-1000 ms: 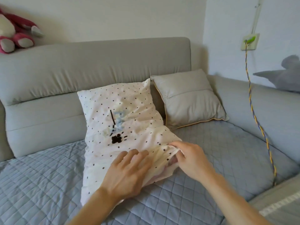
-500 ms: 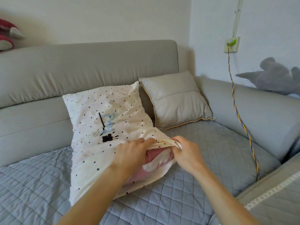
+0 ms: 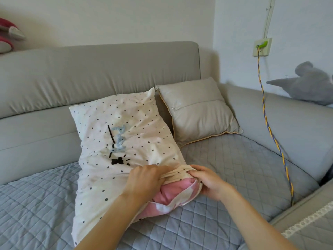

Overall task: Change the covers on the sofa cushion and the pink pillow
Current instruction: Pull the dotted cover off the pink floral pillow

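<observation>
Two hands at work on one pillow. Left hand (image 3: 144,179): fingers curled over the bunched upper hem of the dotted cover (image 3: 126,141), gripping it. Right hand (image 3: 207,183): fingers and thumb pinching the same hem at its right corner. Between them the opening gapes, and the pink pillow (image 3: 173,192) shows through, most of it inside the cover.

Location: pillow propped on the sofa seat, leaning against the backrest, lower end towards the person.

Progress, as judged: early. Cover opened at one end but not yet drawn off; no fresh cover in sight. Sofa cushion (image 3: 198,112), beige with piped edge, stands just beside the pillow on its right, zip closed, apparently untouched. Both changes remain to be done.

Surface: grey quilted seat pad (image 3: 234,159) on a grey corner sofa (image 3: 90,73).

Room: pale walls; wall socket (image 3: 262,46) with a braided yellow-and-blue cable (image 3: 266,120) hanging down; grey plush toy (image 3: 310,83) on the right ledge; pink plush toy (image 3: 9,38) at upper left.
</observation>
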The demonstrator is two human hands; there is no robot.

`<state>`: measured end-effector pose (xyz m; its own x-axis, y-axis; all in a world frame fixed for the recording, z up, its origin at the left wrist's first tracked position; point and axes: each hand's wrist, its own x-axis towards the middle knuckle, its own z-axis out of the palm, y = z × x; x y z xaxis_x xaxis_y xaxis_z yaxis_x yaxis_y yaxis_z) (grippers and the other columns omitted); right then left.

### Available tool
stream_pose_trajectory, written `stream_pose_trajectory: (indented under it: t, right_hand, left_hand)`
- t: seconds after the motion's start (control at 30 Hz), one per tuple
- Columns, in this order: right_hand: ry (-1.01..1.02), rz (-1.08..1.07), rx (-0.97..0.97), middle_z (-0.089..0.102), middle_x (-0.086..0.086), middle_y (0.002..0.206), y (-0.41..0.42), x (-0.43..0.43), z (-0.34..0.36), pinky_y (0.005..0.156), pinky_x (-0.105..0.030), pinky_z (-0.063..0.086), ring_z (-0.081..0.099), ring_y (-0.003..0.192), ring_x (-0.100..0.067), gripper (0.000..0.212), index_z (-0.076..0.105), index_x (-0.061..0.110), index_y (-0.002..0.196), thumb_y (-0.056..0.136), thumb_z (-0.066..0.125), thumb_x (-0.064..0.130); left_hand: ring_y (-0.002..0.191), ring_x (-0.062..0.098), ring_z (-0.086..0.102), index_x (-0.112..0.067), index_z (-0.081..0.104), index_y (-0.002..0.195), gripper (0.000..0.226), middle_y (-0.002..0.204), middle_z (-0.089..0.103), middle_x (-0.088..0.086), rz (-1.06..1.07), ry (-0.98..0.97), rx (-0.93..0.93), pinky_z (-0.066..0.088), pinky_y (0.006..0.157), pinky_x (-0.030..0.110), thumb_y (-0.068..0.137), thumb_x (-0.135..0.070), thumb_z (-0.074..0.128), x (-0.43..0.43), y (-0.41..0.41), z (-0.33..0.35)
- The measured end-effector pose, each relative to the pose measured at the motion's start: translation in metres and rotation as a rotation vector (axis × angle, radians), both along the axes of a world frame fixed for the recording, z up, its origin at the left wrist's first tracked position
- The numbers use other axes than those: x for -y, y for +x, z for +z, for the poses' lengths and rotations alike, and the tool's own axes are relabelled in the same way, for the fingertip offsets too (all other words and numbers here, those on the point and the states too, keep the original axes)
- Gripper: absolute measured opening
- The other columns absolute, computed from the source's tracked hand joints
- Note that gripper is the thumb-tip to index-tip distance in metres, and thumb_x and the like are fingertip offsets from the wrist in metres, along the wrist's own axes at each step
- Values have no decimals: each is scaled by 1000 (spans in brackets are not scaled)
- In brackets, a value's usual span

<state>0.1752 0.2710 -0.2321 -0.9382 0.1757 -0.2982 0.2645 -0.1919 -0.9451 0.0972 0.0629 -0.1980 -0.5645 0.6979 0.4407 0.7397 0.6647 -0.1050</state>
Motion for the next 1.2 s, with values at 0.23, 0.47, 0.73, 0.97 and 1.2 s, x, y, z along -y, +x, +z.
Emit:
stream_pose_trajectory:
  t: [0.23, 0.47, 0.73, 0.97, 1.2]
  right_hand:
    - [638, -338, -59, 69, 4, 78, -5, 0, -17, 72, -35, 52, 63, 76, -13, 28, 67, 20, 77, 73, 82, 43]
    - [895, -478, -151, 63, 12, 65, 0, 2, -12, 56, -20, 39, 56, 62, -5, 25, 59, 22, 70, 79, 78, 35]
    - [1041, -553, -386, 54, 8, 75, -10, 3, 0, 58, -25, 37, 54, 67, -7, 18, 65, 23, 78, 79, 79, 34]
    - [814, -253, -219, 69, 13, 81, -21, -1, 11, 71, -25, 52, 66, 77, -3, 16, 62, 32, 85, 82, 78, 33]
    - [1186, -369, -171, 59, 8, 70, -16, 28, 6, 51, -30, 36, 51, 62, -14, 21, 50, 24, 79, 93, 60, 35]
  left_hand:
    - [92, 15, 67, -63, 40, 132, 37, 108, 68, -17, -8, 38, 239, 53, 73, 33, 96, -53, 41, 1, 2, -5]
    - [60, 16, 61, -35, 65, 96, 11, 89, 63, -11, -259, 15, -88, 47, 44, 29, 89, -40, 58, 12, 13, -23]
    - [55, 22, 57, -36, 69, 101, 31, 82, 63, -4, -142, -33, -337, 41, 41, 30, 83, -17, 51, 22, -4, 25]
    - [58, 22, 60, -43, 75, 92, 44, 77, 67, -7, -34, -153, -283, 47, 46, 34, 60, -18, 90, 30, -29, 29]
    - [101, 29, 67, -43, 60, 125, 81, 122, 65, -1, 24, -78, -217, 59, 71, 43, 54, -10, 80, 81, 47, -10]
